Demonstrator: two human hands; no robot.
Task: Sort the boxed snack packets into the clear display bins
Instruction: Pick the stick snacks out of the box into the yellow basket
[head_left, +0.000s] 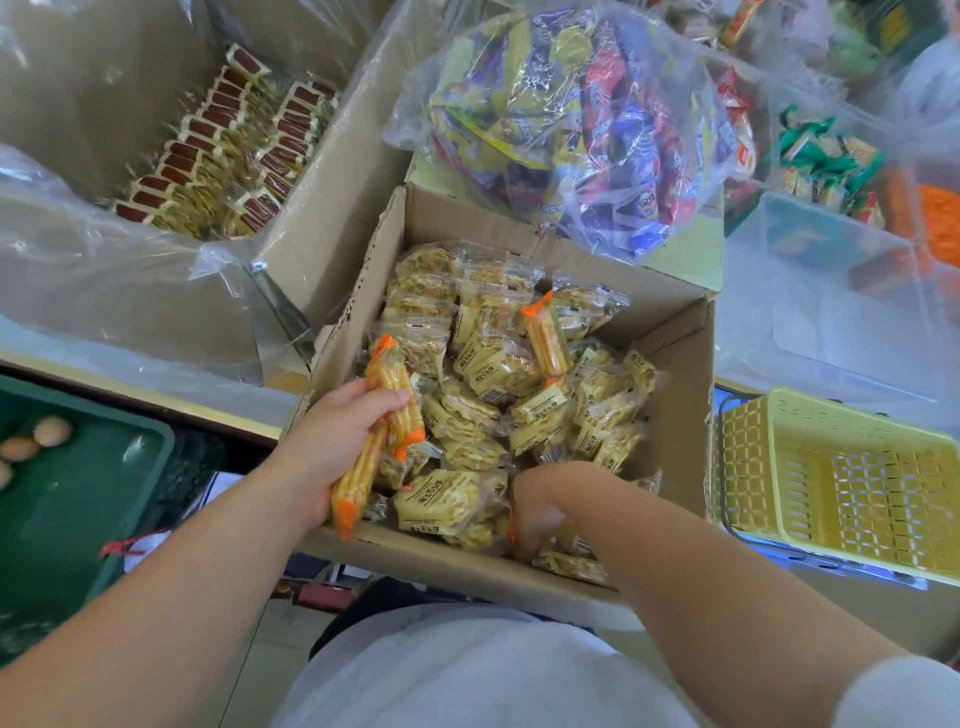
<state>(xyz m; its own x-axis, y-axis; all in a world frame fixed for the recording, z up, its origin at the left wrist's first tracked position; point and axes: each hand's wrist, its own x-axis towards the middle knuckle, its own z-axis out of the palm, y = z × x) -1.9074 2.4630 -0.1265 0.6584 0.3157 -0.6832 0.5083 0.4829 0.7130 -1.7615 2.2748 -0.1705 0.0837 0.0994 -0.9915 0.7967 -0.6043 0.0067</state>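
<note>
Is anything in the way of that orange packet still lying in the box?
Nothing visible covers it. The orange packet lies on top of the yellow packets in the cardboard box, open from above. The right hand digs nearer the front.

Counter (156, 400) with pale top and yellow front edge carries open cardboard box (675, 374) of snack packets, larger plastic-lined carton (311, 244) at left, clear bins (831, 312) at right.

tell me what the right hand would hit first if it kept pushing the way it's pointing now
The right hand points down into the cardboard box, its fingers already buried among the pale yellow snack packets. Pushing on, it would likely meet more of those packets first, then the box floor, though depth beneath is hidden.
</note>
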